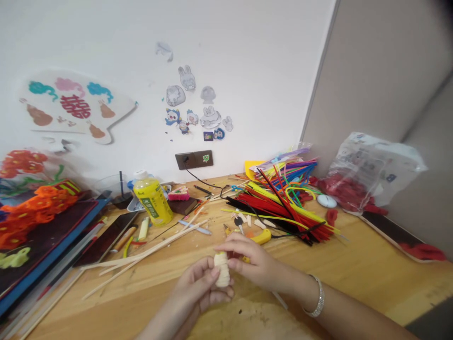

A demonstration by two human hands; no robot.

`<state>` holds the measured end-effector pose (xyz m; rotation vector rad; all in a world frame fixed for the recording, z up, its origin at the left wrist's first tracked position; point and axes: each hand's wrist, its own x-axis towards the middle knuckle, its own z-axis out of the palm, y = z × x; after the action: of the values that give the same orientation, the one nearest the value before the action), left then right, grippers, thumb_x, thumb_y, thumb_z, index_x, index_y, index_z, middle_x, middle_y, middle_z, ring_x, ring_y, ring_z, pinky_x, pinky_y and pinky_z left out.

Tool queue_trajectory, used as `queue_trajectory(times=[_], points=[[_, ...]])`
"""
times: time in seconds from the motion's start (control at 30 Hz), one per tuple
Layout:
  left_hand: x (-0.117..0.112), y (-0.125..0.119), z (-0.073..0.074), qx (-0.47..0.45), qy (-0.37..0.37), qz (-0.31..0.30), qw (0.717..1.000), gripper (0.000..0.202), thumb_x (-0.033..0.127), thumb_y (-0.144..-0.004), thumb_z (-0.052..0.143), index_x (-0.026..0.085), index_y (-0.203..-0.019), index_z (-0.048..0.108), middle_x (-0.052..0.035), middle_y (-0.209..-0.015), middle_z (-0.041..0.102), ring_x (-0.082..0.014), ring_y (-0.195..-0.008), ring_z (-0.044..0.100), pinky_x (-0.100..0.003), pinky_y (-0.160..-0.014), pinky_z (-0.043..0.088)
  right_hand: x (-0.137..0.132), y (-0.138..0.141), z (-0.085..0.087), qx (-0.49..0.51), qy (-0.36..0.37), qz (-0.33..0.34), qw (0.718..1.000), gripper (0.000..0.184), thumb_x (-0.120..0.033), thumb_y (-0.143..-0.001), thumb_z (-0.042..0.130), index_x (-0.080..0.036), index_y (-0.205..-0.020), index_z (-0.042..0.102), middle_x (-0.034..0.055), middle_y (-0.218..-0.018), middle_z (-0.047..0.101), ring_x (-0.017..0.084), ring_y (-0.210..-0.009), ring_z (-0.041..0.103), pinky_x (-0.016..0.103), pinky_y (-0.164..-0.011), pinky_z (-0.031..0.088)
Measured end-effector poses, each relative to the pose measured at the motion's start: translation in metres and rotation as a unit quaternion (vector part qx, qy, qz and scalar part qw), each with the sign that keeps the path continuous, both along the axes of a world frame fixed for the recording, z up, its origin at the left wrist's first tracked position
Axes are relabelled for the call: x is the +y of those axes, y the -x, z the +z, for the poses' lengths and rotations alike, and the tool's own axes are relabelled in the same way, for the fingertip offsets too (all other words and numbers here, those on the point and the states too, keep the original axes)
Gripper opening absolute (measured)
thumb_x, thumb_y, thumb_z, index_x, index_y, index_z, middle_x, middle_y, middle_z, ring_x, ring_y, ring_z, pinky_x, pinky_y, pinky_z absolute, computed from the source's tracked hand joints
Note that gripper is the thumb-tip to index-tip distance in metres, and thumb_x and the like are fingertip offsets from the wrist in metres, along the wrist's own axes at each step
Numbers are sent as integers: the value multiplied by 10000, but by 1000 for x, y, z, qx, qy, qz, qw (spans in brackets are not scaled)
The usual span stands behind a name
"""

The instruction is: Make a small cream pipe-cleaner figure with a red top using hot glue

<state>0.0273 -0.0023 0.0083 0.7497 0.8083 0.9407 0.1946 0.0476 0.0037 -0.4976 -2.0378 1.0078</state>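
My left hand [200, 290] is closed round the lower part of a small cream fuzzy coil [222, 269] that looks like wound pipe cleaner. My right hand [253, 264], with a silver bracelet [317, 296] at the wrist, pinches the coil's top from the right. Both hands hover low over the wooden table [354, 269] near its front edge. What lies inside the coil is hidden by my fingers.
A pile of coloured pipe cleaners [286, 198] lies behind my right hand, with a yellow cutter [261, 237] close by. Thin wooden sticks [148, 252] stretch to the left. A yellow bottle [153, 198], orange fuzzy flowers [38, 205] and a plastic bag [368, 174] stand further off.
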Motion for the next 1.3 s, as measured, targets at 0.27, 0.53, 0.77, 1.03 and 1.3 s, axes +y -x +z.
queue_trajectory(times=[0.27,0.53,0.77,1.03,1.3], points=[[0,-4,2,5,-28,37,999,271,288,-640,777,138,-855,711,-36,-689,698,-134,-634,625,-250,-658,501,-1,-1,1,29,37,21,999,444,-477,-776,593,-168,-1096,602,51,-931,513,159,-838,511,307,-768,445],[0,-5,2,34,-30,55,997,271,341,-577,805,157,-754,713,-23,-663,694,-149,-635,629,-265,-665,499,-1,3,-7,75,110,49,990,374,-405,-785,607,-189,-1090,603,46,-970,518,154,-872,522,304,-791,445],[1,-1,-3,51,-70,46,995,275,378,-589,791,140,-693,702,-28,-607,706,-133,-584,625,-222,-612,482,-1,7,-11,99,142,57,983,441,-482,-737,636,-181,-1057,604,46,-965,506,154,-870,533,297,-779,456],[2,3,4,34,-44,13,998,265,315,-663,756,150,-868,728,-76,-798,744,-176,-762,671,-271,-743,518,2,2,-8,87,132,38,987,389,-415,-769,625,-161,-1062,601,47,-961,519,147,-860,537,300,-795,457],[3,-1,1,13,-28,48,998,308,306,-581,810,162,-844,738,-62,-733,744,-156,-711,674,-227,-701,520,-1,-1,-1,28,30,4,999,584,-429,-669,717,-167,-1162,546,74,-1023,521,185,-939,513,315,-823,438]])
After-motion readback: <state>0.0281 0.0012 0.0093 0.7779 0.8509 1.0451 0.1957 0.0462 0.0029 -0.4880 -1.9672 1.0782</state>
